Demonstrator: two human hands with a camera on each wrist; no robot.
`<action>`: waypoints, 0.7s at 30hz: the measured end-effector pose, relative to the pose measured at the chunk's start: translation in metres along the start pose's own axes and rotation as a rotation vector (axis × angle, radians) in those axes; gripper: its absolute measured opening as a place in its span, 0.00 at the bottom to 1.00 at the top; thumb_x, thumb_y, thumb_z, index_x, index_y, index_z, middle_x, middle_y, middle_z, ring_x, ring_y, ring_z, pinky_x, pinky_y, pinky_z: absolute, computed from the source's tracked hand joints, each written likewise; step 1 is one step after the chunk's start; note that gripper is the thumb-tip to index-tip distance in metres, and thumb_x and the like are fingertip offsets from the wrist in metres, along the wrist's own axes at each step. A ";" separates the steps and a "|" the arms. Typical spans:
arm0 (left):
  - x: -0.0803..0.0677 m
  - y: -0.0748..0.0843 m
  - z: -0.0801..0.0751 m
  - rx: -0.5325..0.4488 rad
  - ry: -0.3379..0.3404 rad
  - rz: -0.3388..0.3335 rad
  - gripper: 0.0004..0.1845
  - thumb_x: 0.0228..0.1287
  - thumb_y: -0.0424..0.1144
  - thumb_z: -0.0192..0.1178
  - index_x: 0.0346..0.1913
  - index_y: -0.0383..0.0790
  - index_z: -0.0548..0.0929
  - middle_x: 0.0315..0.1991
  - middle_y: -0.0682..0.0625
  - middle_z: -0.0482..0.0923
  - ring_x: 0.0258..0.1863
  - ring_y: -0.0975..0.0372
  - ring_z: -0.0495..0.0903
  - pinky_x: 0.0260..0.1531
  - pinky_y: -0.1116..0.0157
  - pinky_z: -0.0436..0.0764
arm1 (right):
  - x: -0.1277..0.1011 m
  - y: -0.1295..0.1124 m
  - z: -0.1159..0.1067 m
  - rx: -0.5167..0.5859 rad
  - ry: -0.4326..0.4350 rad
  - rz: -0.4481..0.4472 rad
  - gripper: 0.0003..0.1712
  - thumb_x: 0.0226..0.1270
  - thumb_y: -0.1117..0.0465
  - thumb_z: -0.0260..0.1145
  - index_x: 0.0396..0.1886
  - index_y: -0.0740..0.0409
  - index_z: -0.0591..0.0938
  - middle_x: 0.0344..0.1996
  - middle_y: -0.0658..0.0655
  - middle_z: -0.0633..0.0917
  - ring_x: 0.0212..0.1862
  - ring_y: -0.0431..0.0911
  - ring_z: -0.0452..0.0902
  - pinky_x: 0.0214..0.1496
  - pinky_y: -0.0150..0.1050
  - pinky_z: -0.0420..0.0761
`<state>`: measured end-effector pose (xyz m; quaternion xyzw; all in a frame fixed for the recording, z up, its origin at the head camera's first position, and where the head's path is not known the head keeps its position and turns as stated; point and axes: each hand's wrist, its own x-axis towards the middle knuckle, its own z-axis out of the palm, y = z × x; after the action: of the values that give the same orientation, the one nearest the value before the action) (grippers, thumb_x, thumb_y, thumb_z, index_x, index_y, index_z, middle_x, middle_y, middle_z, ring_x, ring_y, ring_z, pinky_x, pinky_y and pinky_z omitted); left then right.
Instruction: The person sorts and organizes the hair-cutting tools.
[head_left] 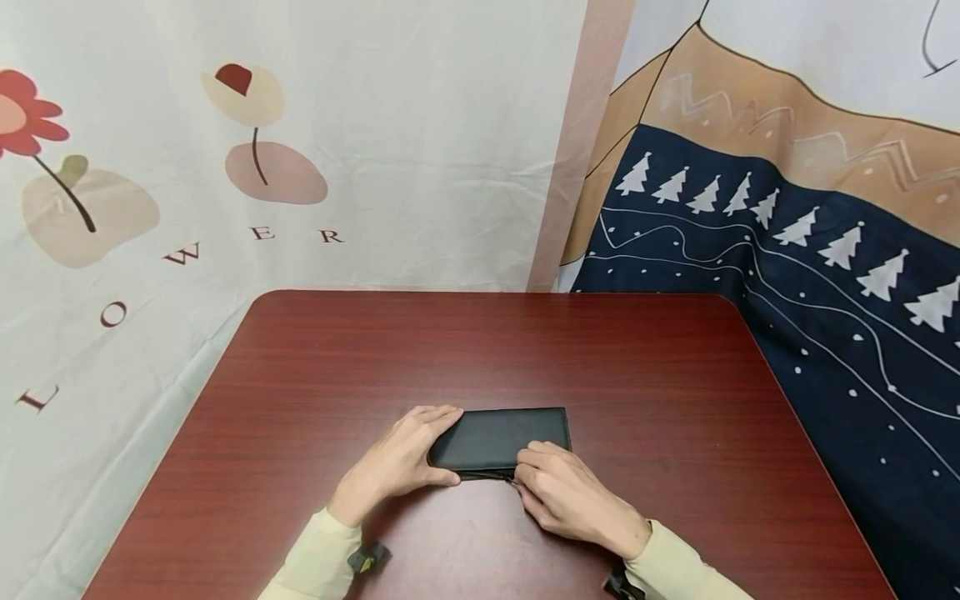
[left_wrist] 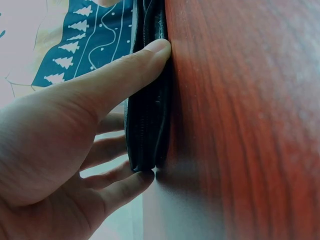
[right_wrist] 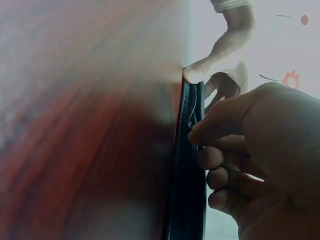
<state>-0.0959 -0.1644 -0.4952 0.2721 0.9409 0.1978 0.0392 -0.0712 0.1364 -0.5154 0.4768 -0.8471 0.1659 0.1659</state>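
A black zip wallet (head_left: 502,437) lies flat on the table, its zipped edge facing me. My left hand (head_left: 401,458) grips its left end, with the thumb on the near edge and the fingers around the far left corner. In the left wrist view, that thumb presses against the zipper (left_wrist: 144,125) side. At the near edge, right of the middle, my right hand (head_left: 566,492) has its fingers curled. The right wrist view shows its thumb and index finger pinching the zipper pull (right_wrist: 190,124), mostly hidden by the fingertips.
The reddish-brown wooden table (head_left: 337,358) has rounded far corners. Behind it hangs a pale curtain (head_left: 435,125) with flower prints, and at the right a navy cloth (head_left: 825,333) with white trees. Dark straps sit at both cuffs.
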 end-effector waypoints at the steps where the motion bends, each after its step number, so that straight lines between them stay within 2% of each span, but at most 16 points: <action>1: 0.000 0.000 0.000 -0.002 -0.002 -0.002 0.51 0.53 0.49 0.89 0.77 0.30 0.80 0.75 0.36 0.83 0.72 0.41 0.83 0.74 0.43 0.83 | 0.001 0.000 0.000 0.000 -0.004 0.000 0.15 0.65 0.66 0.78 0.25 0.47 0.82 0.26 0.42 0.74 0.33 0.38 0.63 0.38 0.32 0.71; 11: 0.000 0.000 0.000 -0.015 0.006 0.002 0.51 0.54 0.49 0.89 0.77 0.30 0.80 0.75 0.35 0.83 0.72 0.41 0.83 0.73 0.43 0.84 | 0.006 -0.003 0.003 -0.004 -0.030 0.006 0.16 0.65 0.66 0.78 0.25 0.47 0.80 0.26 0.42 0.74 0.32 0.37 0.64 0.38 0.30 0.71; 16: 0.000 -0.001 0.000 -0.013 0.012 0.014 0.51 0.54 0.49 0.90 0.77 0.29 0.80 0.74 0.34 0.83 0.72 0.41 0.84 0.73 0.43 0.84 | 0.007 -0.002 0.002 -0.005 -0.038 0.024 0.15 0.65 0.64 0.78 0.25 0.46 0.81 0.26 0.41 0.74 0.32 0.37 0.65 0.37 0.30 0.71; 21: -0.001 -0.001 0.000 -0.021 0.014 0.019 0.51 0.54 0.49 0.89 0.77 0.29 0.80 0.74 0.35 0.84 0.72 0.41 0.84 0.73 0.43 0.84 | 0.007 -0.001 0.001 -0.015 -0.050 0.005 0.13 0.66 0.61 0.79 0.27 0.45 0.82 0.27 0.42 0.75 0.33 0.38 0.68 0.38 0.31 0.73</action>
<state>-0.0959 -0.1653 -0.4959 0.2791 0.9364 0.2100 0.0338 -0.0736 0.1301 -0.5129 0.4773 -0.8535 0.1481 0.1476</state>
